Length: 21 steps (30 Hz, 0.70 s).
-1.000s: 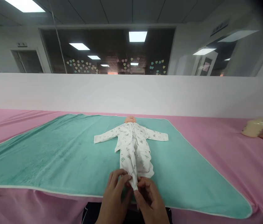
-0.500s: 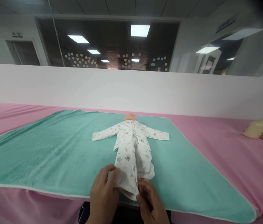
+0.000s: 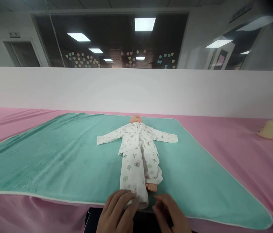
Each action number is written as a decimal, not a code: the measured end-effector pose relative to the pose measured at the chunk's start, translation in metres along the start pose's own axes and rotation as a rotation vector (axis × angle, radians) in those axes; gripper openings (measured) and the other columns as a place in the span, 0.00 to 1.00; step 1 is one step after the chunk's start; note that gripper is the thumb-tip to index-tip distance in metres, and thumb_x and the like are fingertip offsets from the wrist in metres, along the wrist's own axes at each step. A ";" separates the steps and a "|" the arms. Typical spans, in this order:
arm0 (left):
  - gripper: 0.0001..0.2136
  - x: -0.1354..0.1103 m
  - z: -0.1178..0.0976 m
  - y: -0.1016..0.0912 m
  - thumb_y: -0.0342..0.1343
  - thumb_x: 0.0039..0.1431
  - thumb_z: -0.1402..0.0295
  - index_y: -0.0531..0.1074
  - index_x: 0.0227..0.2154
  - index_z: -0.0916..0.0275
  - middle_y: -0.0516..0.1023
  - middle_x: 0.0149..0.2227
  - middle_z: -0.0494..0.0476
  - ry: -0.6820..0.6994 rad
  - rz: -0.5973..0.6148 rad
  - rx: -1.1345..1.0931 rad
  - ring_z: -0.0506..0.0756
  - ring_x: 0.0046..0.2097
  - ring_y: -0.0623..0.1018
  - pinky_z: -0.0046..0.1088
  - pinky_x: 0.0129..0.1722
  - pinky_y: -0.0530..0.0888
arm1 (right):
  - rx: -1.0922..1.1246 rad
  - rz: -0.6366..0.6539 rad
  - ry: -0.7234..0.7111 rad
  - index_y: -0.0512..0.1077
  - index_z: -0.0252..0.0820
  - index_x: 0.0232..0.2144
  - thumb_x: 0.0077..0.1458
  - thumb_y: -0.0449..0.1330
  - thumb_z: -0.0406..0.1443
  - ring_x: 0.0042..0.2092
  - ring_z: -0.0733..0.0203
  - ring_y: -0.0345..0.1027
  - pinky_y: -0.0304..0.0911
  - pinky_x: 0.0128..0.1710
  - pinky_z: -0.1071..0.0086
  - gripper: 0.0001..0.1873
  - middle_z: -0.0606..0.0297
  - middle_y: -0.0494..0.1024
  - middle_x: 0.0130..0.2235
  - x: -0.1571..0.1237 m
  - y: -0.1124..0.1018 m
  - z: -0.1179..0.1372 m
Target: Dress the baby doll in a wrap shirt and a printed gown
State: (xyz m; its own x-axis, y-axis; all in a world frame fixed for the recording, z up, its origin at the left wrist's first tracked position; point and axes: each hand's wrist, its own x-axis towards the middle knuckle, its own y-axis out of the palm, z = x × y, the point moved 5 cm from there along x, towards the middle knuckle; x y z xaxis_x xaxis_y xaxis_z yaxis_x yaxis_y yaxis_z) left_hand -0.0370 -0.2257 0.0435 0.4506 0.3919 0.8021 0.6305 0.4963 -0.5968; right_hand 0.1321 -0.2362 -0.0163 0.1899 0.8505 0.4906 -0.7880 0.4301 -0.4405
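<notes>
Green blanket (image 3: 78, 165) is spread underneath. My left hand (image 3: 118, 210) curls at the left trouser leg (image 3: 133, 173); I can't tell if it's pinching. My right hand (image 3: 171, 212) is loose, empty. Beyond lies the doll (image 3: 138, 137). I guess I'm straightening trousers; the bunched right leg (image 3: 152, 171) needs tugging.

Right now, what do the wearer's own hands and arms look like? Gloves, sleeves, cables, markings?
Both the left hand and right hand are bare: no gloves, rings, cables or markings visible. No sleeves show; the arms are cut off by the bottom edge. Below, a dark garment with a thin pale line is partly visible.
</notes>
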 end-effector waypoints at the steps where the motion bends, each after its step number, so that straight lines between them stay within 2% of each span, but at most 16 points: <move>1: 0.14 0.005 -0.002 0.002 0.47 0.52 0.81 0.68 0.38 0.59 0.76 0.39 0.57 0.036 0.014 0.000 0.54 0.46 0.73 0.32 0.45 0.71 | -0.035 -0.001 -0.011 0.67 0.46 0.38 0.56 0.53 0.40 0.31 0.62 0.67 0.66 0.31 0.72 0.08 0.62 0.72 0.33 0.006 -0.008 -0.001; 3: 0.15 0.015 -0.008 0.009 0.48 0.52 0.79 0.67 0.43 0.61 0.75 0.43 0.59 0.079 0.043 0.010 0.57 0.50 0.71 0.36 0.48 0.70 | -0.143 -0.027 -0.023 0.66 0.46 0.41 0.56 0.52 0.39 0.38 0.59 0.68 0.66 0.35 0.69 0.10 0.59 0.72 0.40 0.018 -0.022 -0.003; 6: 0.16 0.031 -0.011 0.025 0.49 0.53 0.74 0.66 0.46 0.62 0.73 0.47 0.61 0.021 0.127 0.005 0.59 0.52 0.69 0.43 0.51 0.68 | -0.286 -0.032 -0.070 0.65 0.46 0.46 0.55 0.52 0.35 0.47 0.55 0.64 0.64 0.44 0.62 0.14 0.57 0.68 0.47 0.034 -0.026 -0.005; 8: 0.15 0.040 -0.011 0.038 0.50 0.54 0.72 0.66 0.46 0.61 0.73 0.47 0.59 -0.049 0.206 -0.004 0.60 0.53 0.68 0.46 0.53 0.66 | -0.325 0.028 -0.097 0.66 0.45 0.44 0.54 0.52 0.31 0.46 0.54 0.63 0.62 0.45 0.58 0.14 0.58 0.69 0.45 0.042 -0.019 -0.005; 11: 0.14 0.047 -0.009 0.049 0.50 0.55 0.74 0.67 0.44 0.59 0.73 0.45 0.55 -0.112 0.263 -0.018 0.58 0.51 0.69 0.49 0.56 0.61 | -0.316 0.103 -0.091 0.68 0.44 0.36 0.52 0.51 0.28 0.40 0.56 0.64 0.61 0.41 0.59 0.10 0.61 0.72 0.38 0.049 -0.009 -0.001; 14: 0.13 0.052 -0.007 0.052 0.50 0.53 0.77 0.68 0.41 0.58 0.73 0.41 0.52 -0.138 0.295 -0.062 0.56 0.46 0.71 0.49 0.57 0.58 | -0.177 0.130 -0.026 0.67 0.42 0.31 0.51 0.51 0.29 0.37 0.58 0.63 0.60 0.38 0.64 0.07 0.63 0.71 0.33 0.051 -0.010 0.005; 17: 0.11 0.056 -0.011 0.050 0.50 0.53 0.79 0.68 0.36 0.58 0.72 0.37 0.52 -0.146 0.288 -0.118 0.55 0.42 0.71 0.48 0.57 0.59 | 0.090 0.164 0.099 0.65 0.42 0.29 0.54 0.50 0.33 0.33 0.62 0.62 0.61 0.34 0.69 0.05 0.66 0.68 0.30 0.049 -0.018 0.009; 19: 0.08 0.058 -0.014 0.050 0.50 0.54 0.77 0.68 0.35 0.59 0.71 0.36 0.53 -0.162 0.289 -0.149 0.54 0.40 0.71 0.44 0.51 0.65 | 0.265 0.138 0.150 0.64 0.42 0.29 0.56 0.49 0.35 0.32 0.63 0.61 0.60 0.33 0.71 0.06 0.67 0.66 0.29 0.047 -0.026 0.011; 21: 0.07 0.059 -0.016 0.051 0.49 0.55 0.76 0.67 0.35 0.59 0.70 0.36 0.54 -0.175 0.299 -0.160 0.55 0.38 0.70 0.38 0.40 0.70 | 0.366 0.085 0.167 0.62 0.42 0.29 0.56 0.47 0.36 0.32 0.64 0.60 0.60 0.33 0.72 0.07 0.67 0.64 0.29 0.045 -0.033 0.012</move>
State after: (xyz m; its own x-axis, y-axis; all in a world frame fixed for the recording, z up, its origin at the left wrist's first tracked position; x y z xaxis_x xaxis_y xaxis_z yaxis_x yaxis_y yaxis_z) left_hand 0.0318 -0.1902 0.0607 0.5234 0.6341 0.5691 0.5846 0.2186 -0.7813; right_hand 0.1592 -0.2153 0.0296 0.1839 0.9287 0.3221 -0.9555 0.2458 -0.1631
